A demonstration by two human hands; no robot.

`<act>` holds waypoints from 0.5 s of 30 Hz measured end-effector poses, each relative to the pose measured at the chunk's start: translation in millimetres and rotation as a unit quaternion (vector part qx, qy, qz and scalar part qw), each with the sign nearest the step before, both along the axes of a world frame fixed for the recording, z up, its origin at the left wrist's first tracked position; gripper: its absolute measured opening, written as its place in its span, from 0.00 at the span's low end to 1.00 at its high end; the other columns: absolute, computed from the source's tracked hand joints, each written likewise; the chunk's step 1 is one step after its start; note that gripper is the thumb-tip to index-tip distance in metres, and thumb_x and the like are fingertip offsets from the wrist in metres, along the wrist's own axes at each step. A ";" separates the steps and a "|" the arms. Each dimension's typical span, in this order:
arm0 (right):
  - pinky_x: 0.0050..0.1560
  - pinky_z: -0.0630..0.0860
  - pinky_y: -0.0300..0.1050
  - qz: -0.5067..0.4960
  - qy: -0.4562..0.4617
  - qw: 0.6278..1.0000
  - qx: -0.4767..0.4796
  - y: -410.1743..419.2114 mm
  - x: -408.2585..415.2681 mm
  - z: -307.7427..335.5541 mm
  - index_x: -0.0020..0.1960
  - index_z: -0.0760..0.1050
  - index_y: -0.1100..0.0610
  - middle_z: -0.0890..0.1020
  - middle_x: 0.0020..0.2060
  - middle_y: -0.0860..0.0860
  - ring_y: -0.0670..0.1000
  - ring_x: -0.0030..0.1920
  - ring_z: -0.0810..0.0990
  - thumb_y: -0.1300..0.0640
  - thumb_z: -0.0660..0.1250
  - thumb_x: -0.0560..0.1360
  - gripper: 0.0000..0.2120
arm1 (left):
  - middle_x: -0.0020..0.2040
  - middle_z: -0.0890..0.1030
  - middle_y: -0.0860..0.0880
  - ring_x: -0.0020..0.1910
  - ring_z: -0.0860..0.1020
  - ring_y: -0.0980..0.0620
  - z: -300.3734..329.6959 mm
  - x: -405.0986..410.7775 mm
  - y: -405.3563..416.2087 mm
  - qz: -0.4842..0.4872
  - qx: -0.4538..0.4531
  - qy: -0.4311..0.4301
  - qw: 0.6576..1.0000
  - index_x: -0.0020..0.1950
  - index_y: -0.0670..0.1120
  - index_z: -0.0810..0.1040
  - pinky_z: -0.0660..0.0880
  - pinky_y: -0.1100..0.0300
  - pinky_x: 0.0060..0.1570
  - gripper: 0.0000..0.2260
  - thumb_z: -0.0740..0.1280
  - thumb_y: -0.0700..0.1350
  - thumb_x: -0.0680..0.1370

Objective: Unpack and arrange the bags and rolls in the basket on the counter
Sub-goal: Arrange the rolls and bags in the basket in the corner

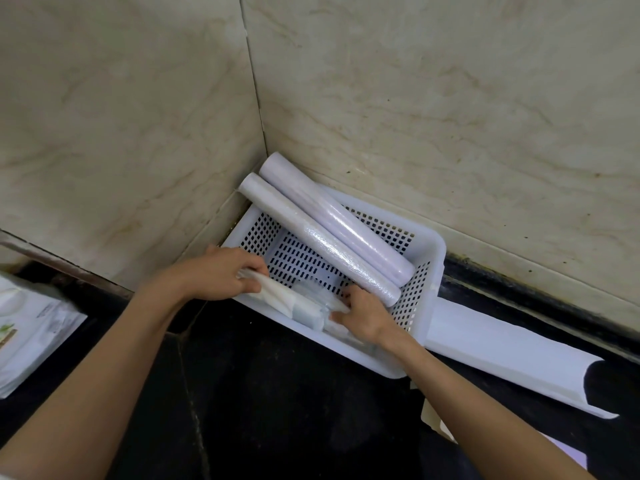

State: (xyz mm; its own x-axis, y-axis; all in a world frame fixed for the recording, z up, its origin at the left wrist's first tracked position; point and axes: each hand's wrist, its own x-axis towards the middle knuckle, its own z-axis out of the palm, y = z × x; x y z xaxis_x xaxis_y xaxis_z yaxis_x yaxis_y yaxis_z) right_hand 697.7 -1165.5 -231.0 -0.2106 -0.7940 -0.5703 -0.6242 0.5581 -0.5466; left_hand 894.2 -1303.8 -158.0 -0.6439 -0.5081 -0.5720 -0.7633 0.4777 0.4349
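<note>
A white perforated plastic basket [434, 251] sits on the black counter, pushed into the wall corner. Two long pale rolls [332, 233] wrapped in clear film lie side by side along its far side, their upper ends leaning over the rim toward the corner. Along the near wall of the basket lies a bundle of folded clear and white plastic bags [304, 308]. My left hand [221, 271] grips the bundle's left end. At its right end my right hand [363, 315] is closed on it too. Both hands are inside the basket.
A curled white sheet or half-open tube [512, 351] lies on the counter right of the basket. A stack of white printed bags [31, 337] rests at the left edge. More white paper [436, 420] shows under my right forearm. Beige marble walls close off the back and left.
</note>
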 end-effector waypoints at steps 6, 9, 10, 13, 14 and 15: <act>0.29 0.59 0.40 0.039 -0.025 0.996 0.072 -7.2 -4.4 4.9 0.30 0.60 0.54 0.64 0.27 0.48 0.47 0.27 0.62 0.53 0.65 0.76 0.19 | 0.52 0.78 0.51 0.58 0.71 0.46 1.3 2.1 0.9 0.014 -0.006 0.013 1.000 0.48 0.58 0.75 0.67 0.46 0.62 0.06 0.65 0.46 0.76; 0.29 0.56 0.38 0.069 -0.020 0.995 0.065 -7.9 -4.9 6.8 0.31 0.56 0.50 0.61 0.29 0.45 0.43 0.29 0.60 0.53 0.64 0.76 0.20 | 0.49 0.77 0.53 0.57 0.71 0.47 1.7 3.7 2.1 0.015 -0.011 0.013 1.000 0.45 0.61 0.73 0.68 0.49 0.61 0.08 0.65 0.46 0.76; 0.30 0.55 0.37 0.079 -0.022 0.995 0.063 -8.0 -5.2 7.2 0.31 0.54 0.49 0.59 0.30 0.44 0.42 0.29 0.58 0.52 0.64 0.76 0.21 | 0.48 0.76 0.54 0.56 0.70 0.47 1.8 3.6 2.1 0.016 -0.011 0.011 1.000 0.44 0.61 0.72 0.68 0.49 0.61 0.08 0.65 0.46 0.76; 0.32 0.58 0.37 0.091 -0.032 0.993 0.065 -9.0 -8.0 8.2 0.31 0.57 0.48 0.62 0.30 0.43 0.41 0.30 0.61 0.51 0.64 0.76 0.20 | 0.47 0.75 0.54 0.56 0.70 0.46 1.5 3.0 2.6 0.018 -0.023 0.006 1.000 0.45 0.61 0.72 0.66 0.49 0.60 0.07 0.65 0.47 0.77; 0.33 0.60 0.37 0.092 -0.036 0.993 0.069 -8.8 -8.4 8.7 0.31 0.59 0.48 0.65 0.30 0.43 0.41 0.31 0.63 0.51 0.64 0.76 0.19 | 0.47 0.75 0.54 0.56 0.70 0.46 1.6 3.1 3.1 0.018 -0.028 0.005 0.999 0.46 0.61 0.72 0.66 0.49 0.60 0.07 0.65 0.47 0.77; 0.33 0.60 0.37 0.091 -0.040 0.992 0.073 -8.3 -8.6 9.3 0.32 0.60 0.49 0.65 0.31 0.43 0.42 0.31 0.64 0.51 0.64 0.76 0.18 | 0.48 0.76 0.54 0.56 0.71 0.47 1.5 3.2 3.4 0.017 -0.029 0.006 0.999 0.46 0.60 0.72 0.66 0.50 0.60 0.07 0.65 0.47 0.77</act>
State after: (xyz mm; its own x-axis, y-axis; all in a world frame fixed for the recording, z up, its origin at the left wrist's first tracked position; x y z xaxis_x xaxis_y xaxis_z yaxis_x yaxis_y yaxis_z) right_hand 689.0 -1173.8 -221.7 -0.0200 -0.7229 -0.6906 -0.6796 0.5165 -0.5210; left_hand 897.4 -1300.4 -156.5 -0.6317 -0.5624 -0.5335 -0.7749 0.4761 0.4157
